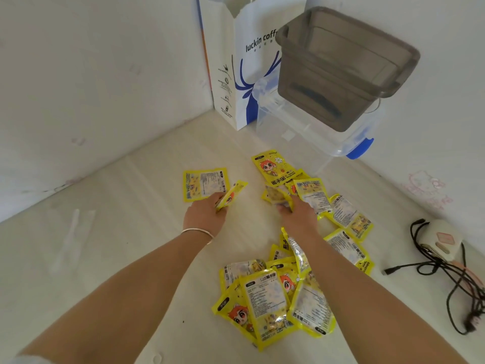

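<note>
Several yellow hand-warmer packets lie scattered on a white mattress [110,232]. My left hand [206,214], with a silver bangle on the wrist, grips one tilted yellow packet [233,193] at its lower end, just right of a flat packet lying label side up [203,183]. My right hand [299,212] pinches a crumpled packet [277,197] at the near edge of the upper cluster. A single packet with a cartoon face [271,166] lies beyond it. A larger heap of packets [275,298] sits between my forearms and to the right.
A white Luckin Coffee paper bag [236,74] stands in the corner by the walls. Beside it a grey plastic bin [341,69] is stacked on a clear box with blue latches [301,124]. A small white device with tangled black cables [441,248] lies at the right.
</note>
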Motion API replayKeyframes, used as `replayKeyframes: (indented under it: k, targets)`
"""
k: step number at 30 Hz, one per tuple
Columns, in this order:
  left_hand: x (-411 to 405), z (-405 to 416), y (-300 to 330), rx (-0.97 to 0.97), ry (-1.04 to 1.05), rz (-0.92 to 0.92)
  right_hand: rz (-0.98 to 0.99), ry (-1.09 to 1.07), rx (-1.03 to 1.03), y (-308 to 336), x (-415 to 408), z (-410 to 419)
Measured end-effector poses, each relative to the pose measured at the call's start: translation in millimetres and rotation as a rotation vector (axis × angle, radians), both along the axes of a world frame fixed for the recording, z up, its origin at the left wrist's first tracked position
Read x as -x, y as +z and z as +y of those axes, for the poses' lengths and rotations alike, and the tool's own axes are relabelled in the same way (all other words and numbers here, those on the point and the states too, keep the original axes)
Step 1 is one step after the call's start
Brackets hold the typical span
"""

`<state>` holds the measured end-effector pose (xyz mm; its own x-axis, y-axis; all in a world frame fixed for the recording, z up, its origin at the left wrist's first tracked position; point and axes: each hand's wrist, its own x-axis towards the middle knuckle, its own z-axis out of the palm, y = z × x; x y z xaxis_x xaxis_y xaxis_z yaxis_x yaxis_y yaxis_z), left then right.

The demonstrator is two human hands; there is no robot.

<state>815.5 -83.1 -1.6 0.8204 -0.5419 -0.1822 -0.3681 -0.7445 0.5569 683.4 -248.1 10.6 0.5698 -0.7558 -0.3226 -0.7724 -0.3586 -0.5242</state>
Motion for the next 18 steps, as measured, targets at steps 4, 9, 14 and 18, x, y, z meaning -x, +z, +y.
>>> replayKeyframes:
  k: [4, 9, 14, 18]
  targets:
    - [-4.5, -16.3, 5.3, 0.231, 0.183, 0.282, -0.068, -0.15, -0.136, 6.3, -2.0, -28.3]
    - [1.8, -45.1, 10.8, 0.395, 0.239, 0.478, 0.053, -0.22, -0.116, -0.9, 2.8, -72.0]
    - [13.2, -74.1, 8.5, 0.445, 0.3, 0.641, 0.11, -0.192, -0.126, -13.2, 11.2, -93.2]
    - [23.0, -92.4, 5.8, 0.437, 0.328, 0.72, 0.181, -0.12, -0.071, -17.9, 15.3, -98.7]
